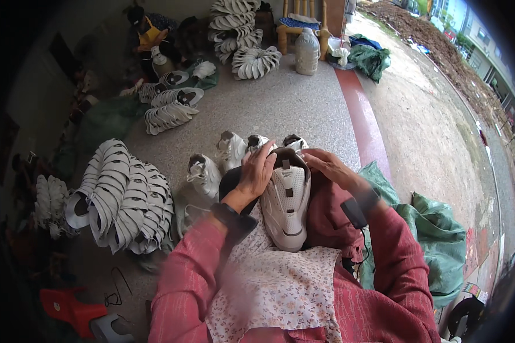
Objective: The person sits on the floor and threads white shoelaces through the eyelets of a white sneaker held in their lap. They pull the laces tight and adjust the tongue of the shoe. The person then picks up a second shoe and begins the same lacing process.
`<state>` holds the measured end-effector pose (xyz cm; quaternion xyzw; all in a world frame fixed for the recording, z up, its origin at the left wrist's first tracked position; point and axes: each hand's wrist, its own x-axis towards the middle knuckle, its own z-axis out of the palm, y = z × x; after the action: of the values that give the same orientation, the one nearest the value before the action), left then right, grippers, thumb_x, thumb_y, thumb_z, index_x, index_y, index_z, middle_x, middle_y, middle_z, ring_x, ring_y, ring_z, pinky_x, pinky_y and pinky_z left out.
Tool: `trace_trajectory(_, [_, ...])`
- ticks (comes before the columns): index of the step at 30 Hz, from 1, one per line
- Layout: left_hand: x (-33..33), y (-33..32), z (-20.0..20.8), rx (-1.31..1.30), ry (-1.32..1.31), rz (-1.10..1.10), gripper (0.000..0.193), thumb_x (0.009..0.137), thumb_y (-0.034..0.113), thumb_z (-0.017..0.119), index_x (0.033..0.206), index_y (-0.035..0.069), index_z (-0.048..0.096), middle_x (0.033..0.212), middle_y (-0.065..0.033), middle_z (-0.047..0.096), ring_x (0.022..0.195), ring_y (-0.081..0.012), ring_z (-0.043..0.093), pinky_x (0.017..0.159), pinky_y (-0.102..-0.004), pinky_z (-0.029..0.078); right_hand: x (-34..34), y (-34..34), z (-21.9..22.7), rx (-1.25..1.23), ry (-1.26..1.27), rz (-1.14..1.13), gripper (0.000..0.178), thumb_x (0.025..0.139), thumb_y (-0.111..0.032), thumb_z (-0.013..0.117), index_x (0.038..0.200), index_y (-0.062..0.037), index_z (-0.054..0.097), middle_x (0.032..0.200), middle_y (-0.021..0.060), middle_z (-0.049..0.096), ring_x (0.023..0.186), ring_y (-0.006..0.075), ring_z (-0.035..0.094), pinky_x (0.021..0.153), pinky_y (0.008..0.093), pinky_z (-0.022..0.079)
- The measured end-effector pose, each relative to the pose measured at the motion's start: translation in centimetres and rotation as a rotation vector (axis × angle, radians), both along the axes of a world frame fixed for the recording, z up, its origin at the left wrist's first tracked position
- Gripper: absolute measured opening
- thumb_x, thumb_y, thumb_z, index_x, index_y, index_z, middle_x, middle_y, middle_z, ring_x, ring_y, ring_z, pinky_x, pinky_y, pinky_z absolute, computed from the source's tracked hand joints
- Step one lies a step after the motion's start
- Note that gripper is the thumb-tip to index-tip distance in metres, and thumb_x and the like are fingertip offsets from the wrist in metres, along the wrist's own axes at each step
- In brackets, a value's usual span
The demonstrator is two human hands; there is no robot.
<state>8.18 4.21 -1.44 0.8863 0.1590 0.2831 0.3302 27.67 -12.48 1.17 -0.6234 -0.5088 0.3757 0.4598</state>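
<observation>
A white shoe upper (286, 197) with a dark collar lining lies over my lap, its toe toward me and no lace in its eyelets. My left hand (254, 174) holds the left side of the collar, thumb and fingers extended along the edge. On the collar's right side, the fingertips of my right hand (331, 168) press in, with the fingers nearly straight. Just beyond my hands are several white laced shoes (231, 148), partly hidden by my left hand and the upper.
Stacked white uppers (120, 197) stand at my left, with more stacks (171, 106) farther off. Green sacks (435, 240) lie on the right. A red stool (71, 308) is at lower left. Far ahead are a plastic jug (307, 52) and another person (150, 37).
</observation>
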Motion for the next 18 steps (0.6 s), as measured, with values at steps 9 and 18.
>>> trace_trajectory(9, [-1.8,-4.0,1.2,0.222,0.048,-0.142,0.069,0.078,0.034,0.08,0.137,0.011,0.054,0.152,-0.014,0.037,0.143,-0.0342,0.031,0.118,-0.0455,0.025,3.8,-9.8,-3.0,0.034,0.077,-0.314,0.057,0.103,-0.048,0.045,0.116,0.0039,0.066,0.112,0.0104,0.068,0.108,0.0199,0.061,0.094,0.0335,0.047])
trace_trajectory(18, [-0.2,-4.3,0.3,-0.025,0.131,-0.168,0.071,0.079,0.038,0.078,0.139,0.013,0.052,0.157,-0.0124,0.031,0.145,-0.0325,0.027,0.118,-0.0436,0.024,8.6,-37.4,-25.3,-0.449,0.583,-1.06,0.023,0.094,-0.024,0.063,0.103,-0.0036,0.068,0.093,0.0076,0.069,0.078,0.0191,0.068,0.063,0.0342,0.054])
